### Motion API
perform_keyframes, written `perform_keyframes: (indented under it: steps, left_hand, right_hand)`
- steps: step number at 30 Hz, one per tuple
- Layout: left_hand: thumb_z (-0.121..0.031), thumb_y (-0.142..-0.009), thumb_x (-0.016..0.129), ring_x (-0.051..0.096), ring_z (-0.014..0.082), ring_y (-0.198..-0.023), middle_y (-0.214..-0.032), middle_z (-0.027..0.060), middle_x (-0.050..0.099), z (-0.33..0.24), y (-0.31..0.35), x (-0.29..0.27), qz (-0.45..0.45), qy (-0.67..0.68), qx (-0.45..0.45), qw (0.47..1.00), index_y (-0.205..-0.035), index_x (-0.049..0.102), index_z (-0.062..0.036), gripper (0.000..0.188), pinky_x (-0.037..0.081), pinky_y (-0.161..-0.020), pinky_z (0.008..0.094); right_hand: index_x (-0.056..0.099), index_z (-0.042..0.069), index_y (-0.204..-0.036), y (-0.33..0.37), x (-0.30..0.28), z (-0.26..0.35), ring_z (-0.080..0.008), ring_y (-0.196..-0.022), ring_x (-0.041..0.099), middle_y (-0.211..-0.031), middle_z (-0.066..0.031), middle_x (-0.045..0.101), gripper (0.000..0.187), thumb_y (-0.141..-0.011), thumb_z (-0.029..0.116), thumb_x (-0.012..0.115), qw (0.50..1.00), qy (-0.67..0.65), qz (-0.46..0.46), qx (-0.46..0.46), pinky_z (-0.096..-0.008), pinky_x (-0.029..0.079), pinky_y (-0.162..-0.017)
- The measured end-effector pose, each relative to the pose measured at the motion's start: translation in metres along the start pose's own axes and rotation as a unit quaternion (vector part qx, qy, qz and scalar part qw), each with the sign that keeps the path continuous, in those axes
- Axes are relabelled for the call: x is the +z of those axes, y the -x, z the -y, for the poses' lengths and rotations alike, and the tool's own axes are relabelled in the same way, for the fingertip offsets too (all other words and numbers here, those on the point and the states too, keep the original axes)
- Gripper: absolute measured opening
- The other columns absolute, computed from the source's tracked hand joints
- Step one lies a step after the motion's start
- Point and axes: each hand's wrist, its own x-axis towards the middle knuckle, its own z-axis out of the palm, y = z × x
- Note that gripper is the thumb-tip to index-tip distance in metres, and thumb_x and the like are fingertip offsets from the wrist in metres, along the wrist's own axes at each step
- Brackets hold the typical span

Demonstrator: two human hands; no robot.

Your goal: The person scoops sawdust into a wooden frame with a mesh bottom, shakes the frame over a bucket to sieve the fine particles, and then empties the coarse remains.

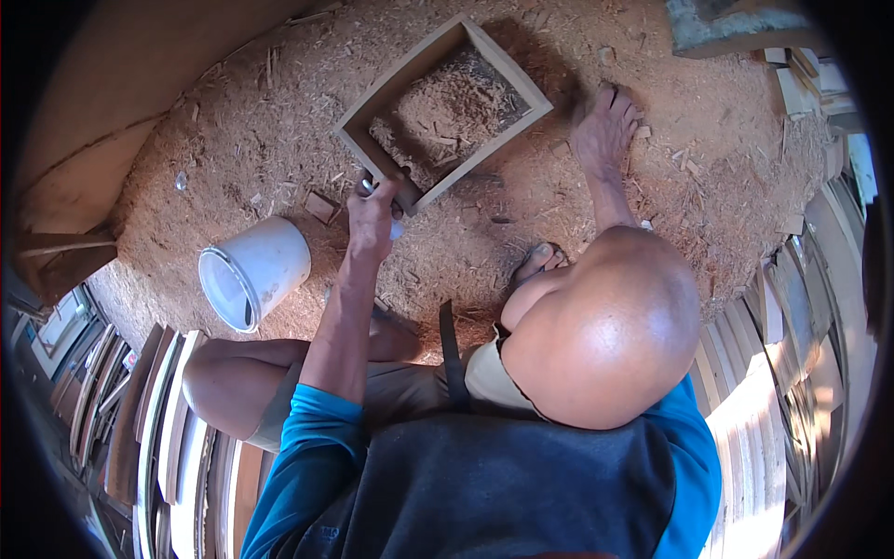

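Observation:
A rectangular wooden box frame (510,67) lies tilted across the ground, with wood shavings showing inside its four walls. My left hand (372,216) is at the frame's near left corner, its fingers closed around a slim white object (397,229). Parts of that object stick out above and below my fingers; its kind is hard to make out. Whether the fingertips also touch the frame cannot be told. My right hand is out of sight; only the blue right sleeve (691,466) shows behind my raised knee.
A white plastic bucket (270,265) lies on its side left of my forearm. A small wood block (322,207) sits beside it. Shavings cover the ground. Stacked boards (177,419) stand at the left, more planks (745,373) at the right. My bare foot (605,130) rests right of the frame.

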Motion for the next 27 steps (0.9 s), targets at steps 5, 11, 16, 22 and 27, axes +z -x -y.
perform_keyframes:
  steps: [5, 11, 16, 22, 27]
  left_hand:
    - [-0.02, -0.086, 0.069, 0.052, 0.0079, -0.053, -0.072, 0.0007, 0.062, 0.007, 0.0, -0.011, -0.002, 0.001, 0.008, 1.0, -0.09, 0.064, -0.0078, 0.014, 0.039, -0.049, 0.0236]
    - [-0.012, -0.084, 0.068, 0.05, 0.0063, -0.056, -0.075, -0.0009, 0.06, 0.009, 0.0, -0.017, 0.006, 0.018, 0.017, 1.0, -0.111, 0.06, -0.0032, 0.03, 0.039, -0.048, 0.0242]
    - [-0.009, -0.082, 0.068, 0.052, 0.0079, -0.058, -0.078, 0.0016, 0.063, -0.001, 0.006, -0.002, 0.003, 0.02, 0.031, 0.999, -0.128, 0.054, 0.0023, 0.05, 0.04, -0.05, 0.0254]
    - [-0.015, -0.082, 0.07, 0.059, 0.0131, -0.07, -0.09, 0.006, 0.065, -0.013, 0.017, 0.001, -0.02, -0.033, 0.047, 0.998, -0.138, 0.048, 0.0018, 0.063, 0.045, -0.056, 0.0271]
    - [-0.007, -0.08, 0.068, 0.063, 0.0157, -0.082, -0.099, 0.012, 0.067, -0.022, 0.023, -0.01, -0.034, -0.034, 0.029, 0.998, -0.144, 0.038, 0.0084, 0.072, 0.052, -0.069, 0.0271]
  right_hand:
    - [0.054, 0.005, -0.126, 0.013, 0.004, -0.026, -0.0382, -0.113, 0.053, -0.12, -0.0197, 0.057, 0.039, -0.093, 0.023, 0.06, 0.994, -0.044, 0.022, -0.097, -0.0449, 0.042, -0.097]
    - [0.06, 0.0, -0.12, 0.014, -0.035, -0.008, -0.0285, -0.1, 0.063, -0.108, -0.0169, 0.065, 0.043, -0.094, 0.034, 0.064, 0.895, -0.412, 0.109, 0.132, -0.0362, 0.049, -0.088]
    - [0.059, -0.003, -0.125, 0.004, -0.107, 0.07, -0.0199, -0.107, 0.062, -0.118, -0.0131, 0.063, 0.047, -0.1, 0.037, 0.056, 0.704, -0.675, 0.171, 0.143, -0.0334, 0.05, -0.094]
    - [0.063, 0.006, -0.125, -0.007, -0.117, 0.125, -0.0234, -0.115, 0.061, -0.124, -0.0145, 0.064, 0.05, -0.101, 0.047, 0.049, 0.846, -0.48, 0.201, -0.118, -0.0379, 0.051, -0.097]
    - [0.064, -0.001, -0.117, -0.041, -0.104, 0.047, -0.0235, -0.111, 0.064, -0.119, -0.0179, 0.065, 0.036, -0.104, 0.027, 0.047, 0.846, -0.525, 0.074, 0.057, -0.0373, 0.051, -0.098]
